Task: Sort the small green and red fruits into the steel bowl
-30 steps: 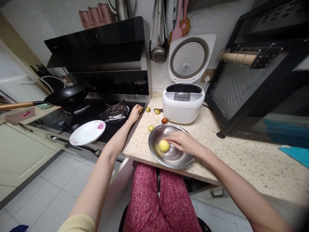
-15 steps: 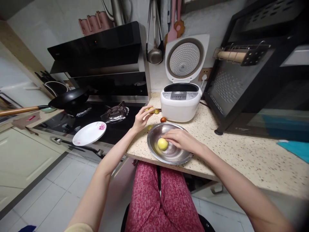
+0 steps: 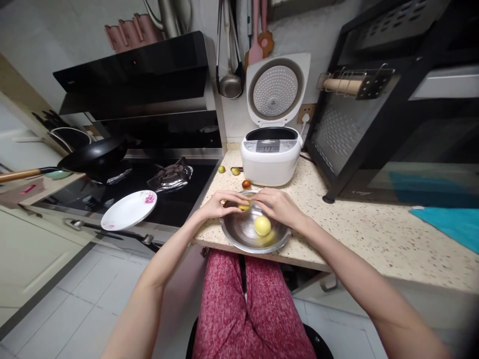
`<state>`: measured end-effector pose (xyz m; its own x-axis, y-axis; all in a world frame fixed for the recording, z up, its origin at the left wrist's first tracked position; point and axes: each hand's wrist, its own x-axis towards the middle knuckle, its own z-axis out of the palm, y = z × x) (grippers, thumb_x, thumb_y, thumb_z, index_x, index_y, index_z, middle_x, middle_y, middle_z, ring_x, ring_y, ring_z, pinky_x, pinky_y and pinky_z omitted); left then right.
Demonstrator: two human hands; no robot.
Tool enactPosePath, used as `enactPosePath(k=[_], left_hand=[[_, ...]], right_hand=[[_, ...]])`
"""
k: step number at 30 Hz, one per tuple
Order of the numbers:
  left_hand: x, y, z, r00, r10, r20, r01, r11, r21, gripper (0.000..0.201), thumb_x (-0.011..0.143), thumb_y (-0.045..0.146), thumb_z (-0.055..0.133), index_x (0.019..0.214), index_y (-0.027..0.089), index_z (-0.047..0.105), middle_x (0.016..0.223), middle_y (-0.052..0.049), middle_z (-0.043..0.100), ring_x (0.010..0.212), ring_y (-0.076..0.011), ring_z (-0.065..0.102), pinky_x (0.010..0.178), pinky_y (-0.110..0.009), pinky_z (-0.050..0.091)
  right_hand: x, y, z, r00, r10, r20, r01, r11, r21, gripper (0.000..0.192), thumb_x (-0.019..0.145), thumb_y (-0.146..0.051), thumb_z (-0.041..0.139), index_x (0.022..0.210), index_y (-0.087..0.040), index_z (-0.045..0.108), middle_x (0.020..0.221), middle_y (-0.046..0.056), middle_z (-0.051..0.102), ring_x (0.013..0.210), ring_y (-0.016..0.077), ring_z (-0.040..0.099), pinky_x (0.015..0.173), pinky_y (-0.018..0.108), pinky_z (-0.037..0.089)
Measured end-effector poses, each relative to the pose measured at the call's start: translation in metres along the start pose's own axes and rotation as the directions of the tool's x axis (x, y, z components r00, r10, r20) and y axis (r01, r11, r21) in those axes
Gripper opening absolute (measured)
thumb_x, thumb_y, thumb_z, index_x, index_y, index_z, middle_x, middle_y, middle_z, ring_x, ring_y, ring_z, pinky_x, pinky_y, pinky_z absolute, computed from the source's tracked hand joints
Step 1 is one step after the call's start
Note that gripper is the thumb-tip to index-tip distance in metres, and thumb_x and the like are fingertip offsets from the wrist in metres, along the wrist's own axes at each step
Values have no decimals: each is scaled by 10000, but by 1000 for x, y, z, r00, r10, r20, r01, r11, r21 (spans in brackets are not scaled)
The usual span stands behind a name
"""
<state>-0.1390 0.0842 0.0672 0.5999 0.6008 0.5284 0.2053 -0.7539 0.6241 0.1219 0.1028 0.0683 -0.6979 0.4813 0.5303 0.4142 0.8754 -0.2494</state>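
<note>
A rice cooker (image 3: 270,162) (lid up) stands behind the steel bowl (image 3: 239,238) on the counter (image 3: 355,234), three small fruits (image 3: 235,171) beside it, a plate (image 3: 128,210) on the stove. Left hand (image 3: 219,204) pinches a fruit (image 3: 244,205) over the bowl's rim; right hand (image 3: 277,204) rests there, fingers loosely curled, above a yellow fruit (image 3: 262,225) inside

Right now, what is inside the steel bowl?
One yellow fruit lies inside the steel bowl. The left hand and right hand cover its far rim.
</note>
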Motion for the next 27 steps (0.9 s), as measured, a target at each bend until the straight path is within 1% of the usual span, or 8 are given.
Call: enactPosePath(k=[9, 11, 13, 16, 18, 22, 24, 27], left_hand=[[2, -4, -6, 975, -80, 206, 91, 995, -43, 251, 894, 364, 797, 1125, 270, 817, 1184, -94, 796, 1179, -259, 730, 1244, -518, 367], [2, -3, -6, 975, -80, 208, 90, 995, -37, 241, 902, 352, 789, 1126, 268, 816, 1172, -94, 799, 1178, -259, 730, 1246, -527, 360], [1, -2, -5, 980, -67, 186, 76, 996, -44, 233, 902, 344, 790, 1116, 255, 817, 1150, -101, 804, 1154, -260, 737, 1200, -513, 424], [2, 0, -4, 995, -48, 91, 53, 997, -49, 190, 933, 331, 751, 1075, 225, 821, 1107, -108, 807, 1088, -245, 751, 1051, -439, 552], [3, -1, -3, 998, -52, -45, 52, 999, 0, 175, 961, 330, 713, 1034, 212, 819, 1065, -100, 808, 1033, -229, 757, 980, -401, 582], [4, -12, -6, 929, -11, -371, 92, 975, 201, 187, 994, 323, 653, 991, 202, 796, 1026, -78, 797, 992, -217, 744, 969, -391, 575], [4, -23, -11, 896, 35, -442, 123, 938, 324, 181, 1003, 283, 616, 1031, 201, 775, 1066, -77, 779, 1041, -223, 723, 999, -400, 556], [2, -45, -22, 884, 65, -464, 188, 858, 478, 222, 989, 198, 559, 1121, 209, 738, 1149, -83, 727, 1116, -231, 682, 1026, -406, 534]], right_hand=[[0, 2, 0, 996, -67, 58, 62, 994, 85, 254, 1001, -164, 605, 1174, -215, 784, 1243, 72, 775, 1142, 217, 738, 1024, 398, 593], [0, 2, -1, 996, -61, 61, 56, 995, 77, 260, 1000, -162, 602, 1175, -220, 784, 1243, 70, 776, 1140, 218, 741, 1021, 403, 598], [0, 2, -2, 996, -57, 64, 53, 996, 66, 267, 999, -154, 596, 1177, -223, 783, 1233, 68, 780, 1134, 218, 744, 1018, 407, 602], [0, 1, -2, 996, -51, 75, 48, 998, 49, 277, 994, -141, 598, 1185, -226, 780, 1246, 69, 774, 1135, 221, 743, 1021, 416, 602], [0, 1, -2, 996, -40, 83, 37, 999, 33, 280, 988, -135, 602, 1181, -227, 783, 1247, 70, 774, 1134, 228, 743, 1015, 423, 606], [0, 0, 0, 996, -27, 89, 25, 999, 22, 285, 970, -116, 619, 1179, -213, 787, 1223, 84, 781, 1119, 238, 749, 1011, 426, 611], [0, 1, 1, 996, -29, 82, 27, 999, 35, 290, 963, -112, 628, 1178, -222, 789, 1223, 81, 781, 1120, 237, 749, 1016, 426, 609], [0, 2, 0, 998, -30, 53, 26, 997, 69, 273, 966, -131, 633, 1159, -234, 797, 1215, 78, 784, 1124, 239, 747, 1017, 434, 607]])
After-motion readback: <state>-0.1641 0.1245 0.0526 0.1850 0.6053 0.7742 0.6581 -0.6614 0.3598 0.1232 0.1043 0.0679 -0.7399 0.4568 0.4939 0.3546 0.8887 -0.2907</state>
